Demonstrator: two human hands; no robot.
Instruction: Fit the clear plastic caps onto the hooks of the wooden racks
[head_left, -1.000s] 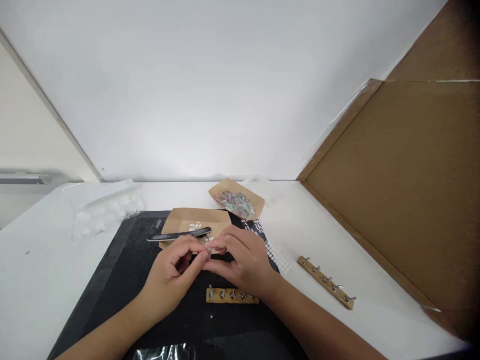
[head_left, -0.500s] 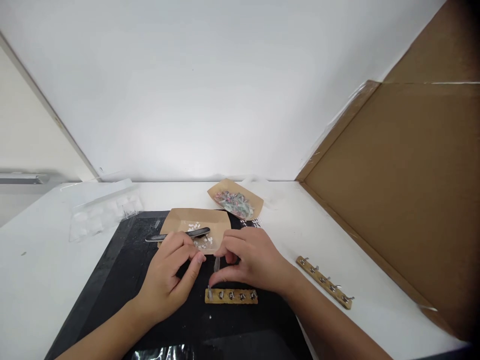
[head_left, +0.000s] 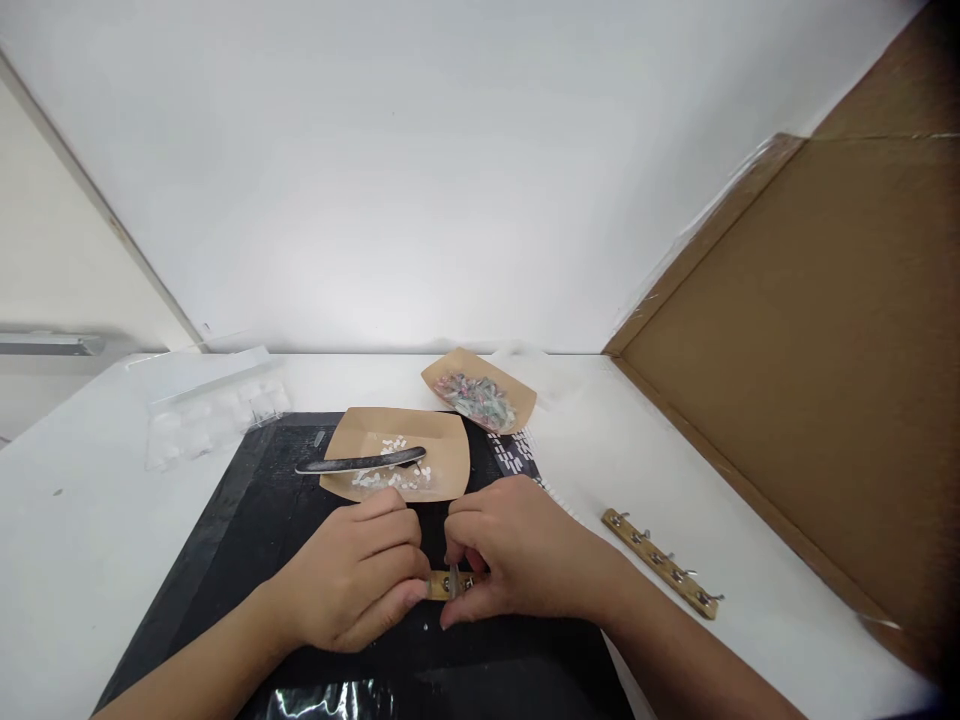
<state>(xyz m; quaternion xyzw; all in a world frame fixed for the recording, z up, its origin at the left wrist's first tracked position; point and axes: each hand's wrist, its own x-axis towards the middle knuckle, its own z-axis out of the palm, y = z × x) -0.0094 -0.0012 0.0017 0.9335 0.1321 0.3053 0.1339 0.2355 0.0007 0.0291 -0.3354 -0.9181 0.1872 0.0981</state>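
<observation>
A small wooden strip with metal clips (head_left: 439, 587) lies on the black mat (head_left: 247, 560), its ends hidden by my hands. My left hand (head_left: 375, 572) is closed, thumb and fingers pinching at the strip's left end. Between the thumb and forefinger of my right hand (head_left: 499, 560) is a small translucent piece (head_left: 454, 582), upright over the strip. Beyond my hands sits a brown paper tray (head_left: 450, 455) holding small white bits, with a dark nail file (head_left: 360, 463) lying across it.
A second paper tray (head_left: 525, 397) of colourful pieces stands at the back. A similar wooden strip with clips (head_left: 660, 562) lies at right. Clear plastic packaging (head_left: 217, 415) is at back left, and cardboard (head_left: 810, 370) stands along the right.
My left hand has come down and right onto the strip's left end. My right hand has moved slightly right and down, bringing the translucent piece over the strip. The view has shifted a little.
</observation>
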